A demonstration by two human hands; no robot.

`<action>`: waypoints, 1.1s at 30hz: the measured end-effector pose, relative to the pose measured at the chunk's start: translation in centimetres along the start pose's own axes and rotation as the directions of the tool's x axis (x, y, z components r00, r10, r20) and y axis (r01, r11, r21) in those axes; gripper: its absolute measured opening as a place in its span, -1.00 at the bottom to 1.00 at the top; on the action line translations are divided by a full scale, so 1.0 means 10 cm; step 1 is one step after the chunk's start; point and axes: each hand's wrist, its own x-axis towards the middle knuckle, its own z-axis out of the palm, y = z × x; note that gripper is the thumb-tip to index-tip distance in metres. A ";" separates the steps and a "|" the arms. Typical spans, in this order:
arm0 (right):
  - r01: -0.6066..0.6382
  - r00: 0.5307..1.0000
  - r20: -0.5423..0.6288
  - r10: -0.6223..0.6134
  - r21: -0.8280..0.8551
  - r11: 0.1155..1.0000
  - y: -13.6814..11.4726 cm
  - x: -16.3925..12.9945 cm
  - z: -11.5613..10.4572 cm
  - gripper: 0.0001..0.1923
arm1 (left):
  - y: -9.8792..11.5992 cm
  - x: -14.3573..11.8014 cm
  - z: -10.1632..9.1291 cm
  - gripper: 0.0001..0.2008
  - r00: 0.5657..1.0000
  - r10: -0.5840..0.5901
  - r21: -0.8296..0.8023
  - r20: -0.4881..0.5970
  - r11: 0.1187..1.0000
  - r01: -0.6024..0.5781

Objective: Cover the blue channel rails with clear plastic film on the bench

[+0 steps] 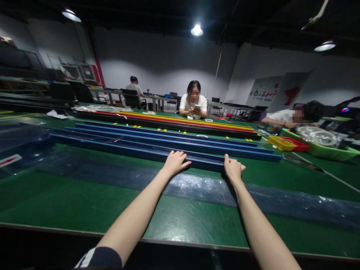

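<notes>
From the head camera, we looked down along both bare arms to a wide green table (70,202). Our left hand (174,162) lay palm down on the nearest long blue rail (135,151), fingers curled over its far edge, holding it rather than hovering. Our right hand (233,168), at three o'clock from the left and well apart from it, gripped the same rail near its right-hand end, thumb toward us.

More blue rails (168,137) lay side by side at twelve o'clock, and beyond them red and yellow rails (182,122). A strip of clear plastic film (197,187) ran across the table just under our wrists, at six o'clock from the hands.

At two o'clock stood a yellow tray (279,142) and a green tray (323,152). One seated person (193,99) faced us at twelve o'clock, holding a phone; another person (284,117) leaned over the table at two o'clock.

We judged that the rail, very long and held only near one end, could swing or sag if lifted, striking its neighbours. The film might slip beneath it.
</notes>
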 end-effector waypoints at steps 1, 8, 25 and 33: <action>0.004 1.000 0.003 -0.004 -0.009 1.000 0.00 0.00 0.00 -0.40 | 0.00 0.01 -0.01 -0.58 1.000 -0.012 -0.004 0.017 1.000 0.013; 0.043 0.997 0.059 -0.039 -0.074 0.996 0.01 0.00 0.01 -0.50 | 0.03 0.05 -0.07 -0.55 0.991 -0.066 -0.019 0.117 0.997 0.068; 0.630 0.776 0.008 -0.631 -0.083 0.772 -0.42 -0.37 0.26 -0.71 | 0.07 0.10 -0.10 -0.47 0.980 -0.123 -0.039 0.159 0.991 0.130; 0.583 0.803 0.087 -0.590 0.090 0.807 -0.41 -0.31 0.35 -0.73 | 0.04 0.08 -0.08 -0.52 0.985 -0.091 -0.060 0.147 0.993 0.101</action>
